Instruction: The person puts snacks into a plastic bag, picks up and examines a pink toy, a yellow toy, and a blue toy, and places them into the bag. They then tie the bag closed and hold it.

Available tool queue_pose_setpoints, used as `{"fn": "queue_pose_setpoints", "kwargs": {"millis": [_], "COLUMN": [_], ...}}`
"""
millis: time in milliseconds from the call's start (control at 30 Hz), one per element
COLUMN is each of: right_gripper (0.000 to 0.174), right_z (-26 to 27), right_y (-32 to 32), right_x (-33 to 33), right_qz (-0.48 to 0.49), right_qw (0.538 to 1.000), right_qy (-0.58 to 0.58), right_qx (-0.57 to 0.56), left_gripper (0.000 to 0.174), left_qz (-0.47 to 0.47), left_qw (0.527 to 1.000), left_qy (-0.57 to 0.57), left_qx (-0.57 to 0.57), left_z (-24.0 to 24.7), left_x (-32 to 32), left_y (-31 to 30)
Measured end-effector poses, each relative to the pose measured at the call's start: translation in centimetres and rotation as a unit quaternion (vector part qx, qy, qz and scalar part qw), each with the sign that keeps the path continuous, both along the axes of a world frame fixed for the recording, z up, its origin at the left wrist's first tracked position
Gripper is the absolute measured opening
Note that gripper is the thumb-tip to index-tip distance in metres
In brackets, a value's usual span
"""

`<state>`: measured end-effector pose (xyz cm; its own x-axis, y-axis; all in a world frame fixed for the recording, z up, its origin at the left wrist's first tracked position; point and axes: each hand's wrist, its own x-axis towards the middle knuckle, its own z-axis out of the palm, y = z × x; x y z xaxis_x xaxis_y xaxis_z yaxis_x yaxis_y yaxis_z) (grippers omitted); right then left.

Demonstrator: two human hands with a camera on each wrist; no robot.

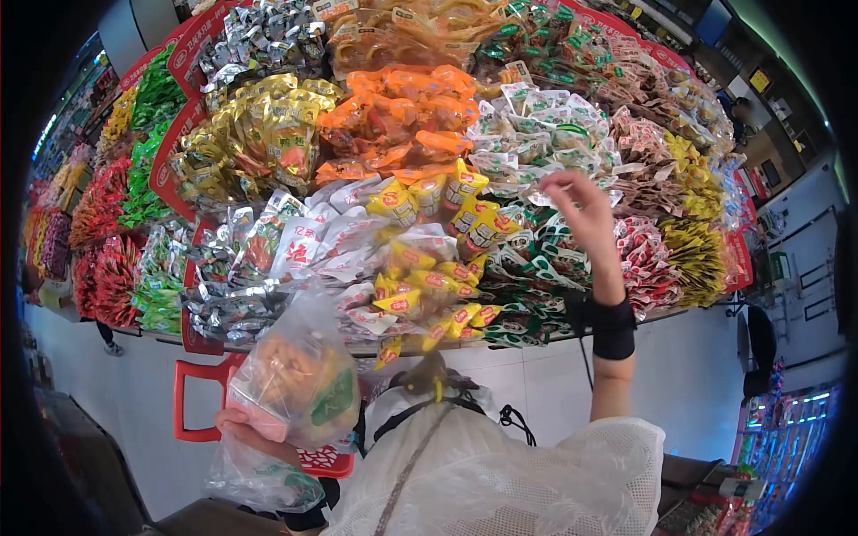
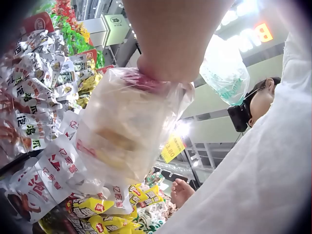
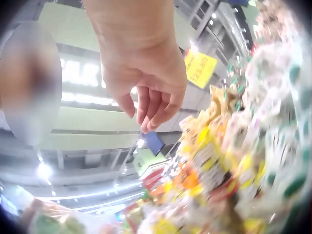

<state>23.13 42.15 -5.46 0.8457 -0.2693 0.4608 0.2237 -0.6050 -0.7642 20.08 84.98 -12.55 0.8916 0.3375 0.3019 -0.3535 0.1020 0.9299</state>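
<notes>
- A red plastic basket with a loop handle (image 1: 181,402) is partly covered by the bag beside it.
- Left hand (image 1: 255,435): fingers are curled at the lower side of a clear plastic bag with tan contents and a pink label (image 1: 335,371); the bag is firmly held.
- The bag is held before the shelf edge; whether its mouth is open cannot be told. It is best kept steady and upright.
- White pouches with red print (image 1: 304,246) and small yellow-and-red packs (image 1: 466,183) are piled at centre; one edge is best pinched, so neighbours are not dragged.
- Right hand (image 1: 583,214): it is raised near white-and-green packs (image 1: 536,125), forearm extended, wrist bent, fingers loosely bent and parted from the thumb. Nothing is held; no contact is seen.
</notes>
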Motion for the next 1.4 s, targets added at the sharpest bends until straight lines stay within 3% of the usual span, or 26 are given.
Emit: {"fn": "queue_pose_setpoints", "kwargs": {"millis": [33, 67, 133, 300, 467, 600, 667, 700, 800, 833, 967, 1033, 1233, 1400], "right_gripper": [0.011, 0.011, 0.013, 0.023, 0.025, 0.025, 0.023, 0.022, 0.021, 0.019, 0.016, 0.014, 0.012, 0.012], "right_z": [0.9, 1.5, 1.9, 0.2, 1.3, 1.3, 1.7, 2.0, 4.3, 5.5, 7.1, 7.3, 6.8, 6.0], "right_y": [-2.6, -5.0, -10.2, -17.3, -15.8, -15.9, -16.2, -16.0, -15.4, -14.3, -10.0, -7.4, -3.0, -1.9], "right_x": [1.3, 2.2, 4.2, 7.3, 7.5, 7.3, 7.2, 7.2, 6.7, 6.0, 4.9, 4.1, 2.8, 2.6], "right_qz": [-0.069, -0.12, -0.162, -0.228, -0.228, -0.248, -0.3, -0.325, -0.318, -0.301, -0.162, -0.105, 0.017, 0.136], "right_qw": [0.991, 0.984, 0.972, 0.922, 0.889, 0.875, 0.878, 0.875, 0.924, 0.941, 0.981, 0.987, 0.986, 0.934], "right_qy": [-0.041, -0.042, -0.039, 0.094, 0.169, 0.174, 0.065, 0.009, -0.066, -0.043, -0.096, -0.095, -0.051, 0.017], "right_qx": [-0.104, -0.128, -0.163, -0.298, -0.358, -0.378, -0.367, -0.36, -0.203, -0.15, 0.053, 0.07, 0.157, 0.329], "left_gripper": [0.031, 0.03, 0.03, 0.031, 0.033, 0.034, 0.034, 0.034, 0.032, 0.031, 0.03, 0.03, 0.03, 0.03], "left_qz": [0.015, 0.03, 0.045, 0.105, 0.114, 0.115, 0.114, 0.112, 0.105, 0.103, 0.089, 0.085, 0.066, 0.064], "left_qw": [0.999, 0.997, 0.996, 0.985, 0.978, 0.987, 0.987, 0.988, 0.991, 0.992, 0.995, 0.994, 0.997, 0.997], "left_qy": [0.009, 0.018, 0.008, 0.02, 0.052, 0.03, 0.034, 0.031, 0.02, 0.016, 0.017, 0.025, 0.013, 0.017], "left_qx": [0.037, 0.073, 0.077, 0.137, 0.169, 0.105, 0.111, 0.104, 0.08, 0.07, 0.049, 0.063, 0.047, 0.047], "left_z": [0.3, 0.6, 1.1, -0.1, -0.1, 0.6, 0.3, 0.5, 0.7, -0.1, 0.0, 0.6, 1.1, 1.3], "left_x": [-0.1, -0.1, 0.0, -0.3, -0.9, -0.6, -0.6, -0.6, -0.5, -0.4, -0.3, -0.5, -0.4, -0.6], "left_y": [0.0, -0.1, -0.7, 0.5, 1.2, -0.2, 0.2, 0.0, -0.3, 0.3, 0.1, -0.3, -0.8, -0.7]}}
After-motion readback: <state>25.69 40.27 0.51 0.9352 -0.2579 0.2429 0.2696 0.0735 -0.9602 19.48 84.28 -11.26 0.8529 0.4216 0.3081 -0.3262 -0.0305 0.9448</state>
